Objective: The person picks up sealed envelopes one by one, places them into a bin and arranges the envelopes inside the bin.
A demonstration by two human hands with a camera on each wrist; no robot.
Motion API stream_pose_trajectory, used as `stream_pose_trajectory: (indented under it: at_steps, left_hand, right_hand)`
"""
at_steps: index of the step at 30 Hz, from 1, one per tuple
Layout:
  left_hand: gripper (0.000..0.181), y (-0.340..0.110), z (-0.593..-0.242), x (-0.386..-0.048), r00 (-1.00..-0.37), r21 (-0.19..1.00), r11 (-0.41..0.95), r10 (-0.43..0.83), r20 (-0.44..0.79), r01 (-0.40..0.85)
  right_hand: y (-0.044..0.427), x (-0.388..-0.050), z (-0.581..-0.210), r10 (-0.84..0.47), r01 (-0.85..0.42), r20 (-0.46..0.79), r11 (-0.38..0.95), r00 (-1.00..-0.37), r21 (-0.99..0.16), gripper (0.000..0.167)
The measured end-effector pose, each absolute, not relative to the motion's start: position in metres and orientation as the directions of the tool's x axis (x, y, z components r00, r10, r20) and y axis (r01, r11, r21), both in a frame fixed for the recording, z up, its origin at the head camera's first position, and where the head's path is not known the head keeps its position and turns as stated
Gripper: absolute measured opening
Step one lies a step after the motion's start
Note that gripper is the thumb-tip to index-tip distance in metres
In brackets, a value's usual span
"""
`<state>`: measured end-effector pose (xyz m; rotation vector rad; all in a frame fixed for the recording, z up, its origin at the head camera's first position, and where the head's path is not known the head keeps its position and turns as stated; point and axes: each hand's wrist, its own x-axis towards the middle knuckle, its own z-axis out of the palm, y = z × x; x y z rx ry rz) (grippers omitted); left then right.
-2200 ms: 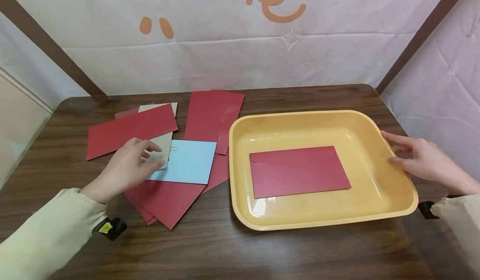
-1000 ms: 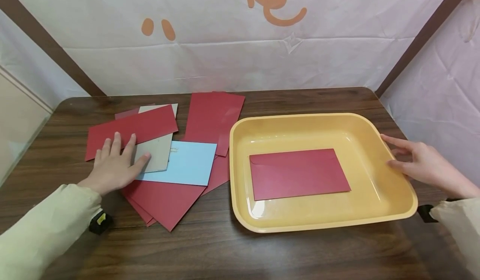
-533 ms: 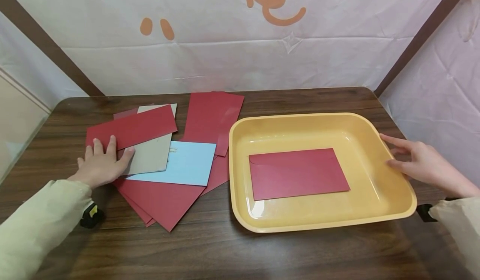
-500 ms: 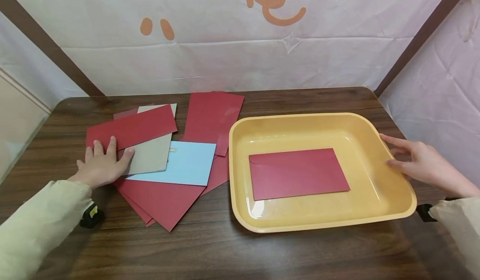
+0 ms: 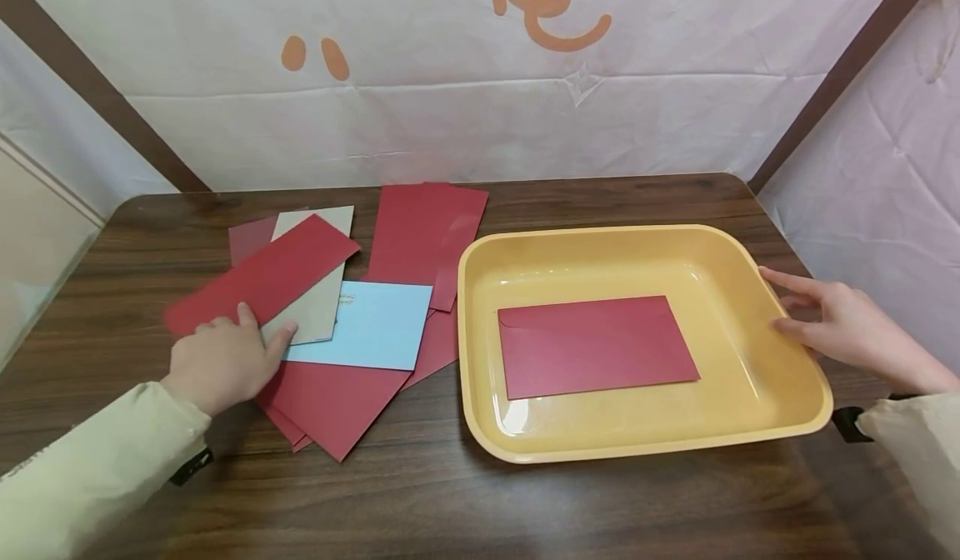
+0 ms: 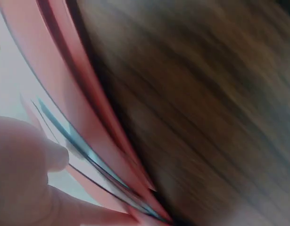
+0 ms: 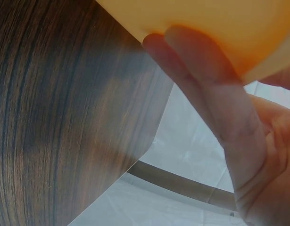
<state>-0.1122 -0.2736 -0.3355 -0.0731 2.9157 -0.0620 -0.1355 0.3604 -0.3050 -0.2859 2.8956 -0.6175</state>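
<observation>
At the left in the head view, my left hand [image 5: 225, 364] grips the near edge of a red envelope [image 5: 273, 272] with curled fingers. The envelope slants over a grey card [image 5: 315, 310], close to my thumb. The left wrist view is blurred, with the thumb [image 6: 50, 153] beside layered paper edges. My right hand [image 5: 847, 327] holds the right rim of a yellow tray [image 5: 645, 452], thumb over the rim and fingers [image 7: 201, 56] against the outer wall. Flat in the tray lies another red envelope [image 5: 597, 347], its flap line on the upper side.
Under the grey card are a light blue card [image 5: 378, 327] and more red envelopes [image 5: 345, 410]. Further red envelopes [image 5: 412, 231] lie behind, beside the tray's left wall. A printed white cloth [image 5: 450, 127] hangs behind the brown wooden table [image 5: 420, 502].
My left hand went left over the pile with spread fingers, then came back right and curled them. The top red envelope has turned, its left end lower. Right hand and tray stayed put.
</observation>
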Motion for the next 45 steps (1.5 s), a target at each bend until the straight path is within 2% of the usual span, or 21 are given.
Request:
stream_pose_trajectory:
  at_steps: [6,12,16,18,21,23,27,36,41,45]
  left_hand:
    - [0.078,-0.248,-0.329,-0.099,-0.976,-0.090,0.996,-0.019,-0.219,0.000]
    - [0.052,-0.241,-0.321,-0.095,-0.987,-0.047,0.999,0.006,-0.159,0.013]
    - [0.049,-0.255,-0.304,-0.113,-0.969,-0.027,0.999,0.037,-0.245,0.045]
    - [0.058,-0.267,-0.296,-0.125,-0.952,-0.038,0.991,0.110,-0.284,0.126]
    - [0.089,-0.285,-0.288,-0.141,-0.924,-0.041,0.971,0.212,-0.319,0.237]
    - [0.104,-0.295,-0.285,-0.148,-0.904,-0.017,0.963,0.246,-0.350,0.269]
    - [0.122,-0.309,-0.285,-0.157,-0.874,0.056,0.959,0.277,-0.399,0.278]
    - [0.138,-0.327,-0.305,-0.164,-0.864,0.066,0.945,0.321,-0.388,0.321]
    - [0.138,-0.330,-0.317,-0.162,-0.839,0.119,0.922,0.385,-0.385,0.368]
    - [0.138,-0.328,-0.319,-0.158,-0.826,0.200,0.924,0.381,-0.415,0.326]
  right_hand:
    - [0.360,-0.136,-0.306,-0.218,-0.147,-0.127,0.896,-0.968,-0.419,0.067]
    - [0.361,-0.135,-0.306,-0.225,-0.159,-0.111,0.891,-0.968,-0.425,0.067]
    - [0.360,-0.136,-0.306,-0.223,-0.152,-0.117,0.888,-0.968,-0.433,0.067]
    - [0.360,-0.136,-0.305,-0.219,-0.143,-0.131,0.891,-0.967,-0.432,0.067]
    - [0.359,-0.136,-0.306,-0.214,-0.134,-0.143,0.893,-0.966,-0.431,0.068]
    - [0.359,-0.136,-0.306,-0.213,-0.137,-0.135,0.893,-0.968,-0.428,0.067]
    - [0.361,-0.135,-0.306,-0.223,-0.158,-0.099,0.885,-0.970,-0.438,0.065]
    - [0.361,-0.135,-0.306,-0.235,-0.174,-0.088,0.880,-0.968,-0.443,0.065]
    - [0.361,-0.135,-0.306,-0.237,-0.177,-0.090,0.884,-0.967,-0.432,0.066]
    - [0.361,-0.135,-0.307,-0.228,-0.166,-0.097,0.888,-0.969,-0.429,0.066]
